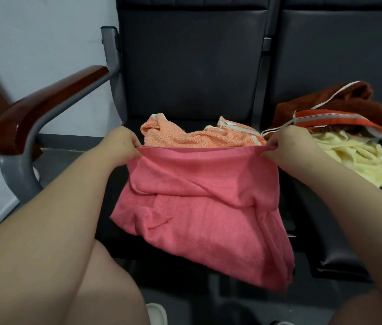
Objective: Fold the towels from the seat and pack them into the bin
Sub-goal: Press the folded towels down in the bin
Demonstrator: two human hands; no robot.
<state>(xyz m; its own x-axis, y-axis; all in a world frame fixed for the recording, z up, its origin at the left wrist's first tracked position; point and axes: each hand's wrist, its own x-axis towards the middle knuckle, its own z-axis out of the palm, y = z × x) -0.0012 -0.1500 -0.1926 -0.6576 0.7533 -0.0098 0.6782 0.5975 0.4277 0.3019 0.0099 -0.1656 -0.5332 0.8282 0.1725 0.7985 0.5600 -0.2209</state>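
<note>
1. The pink towel (199, 207) hangs over the front half of a dark seat (110, 240). It is held up by its top edge, which is stretched in a nearly straight line between the two hands. The lower part is doubled over in loose folds and droops past the seat's front edge.
2. The left hand (121, 146) pinches the towel's upper left corner, with its fingers curled and closed on the hem.
3. The right hand (286, 146) grips the upper right corner the same way – fingers bunched tight on the cloth, knuckles up.
4. Just behind the pink towel, a pale orange towel (199, 137) lies crumpled at the back of the same seat, against the backrest.
5. On the neighbouring seat (340, 55) to the right is a heap of towels: a rust-brown towel (349, 102) on top at the back, an orange striped towel (349, 119) in front of it, and a yellow towel (354, 156) nearest – its edge spills toward the right forearm.
6. A wooden armrest (44, 106) on a grey metal frame stands at the left, with a pale wall (33, 31) behind it.
</note>
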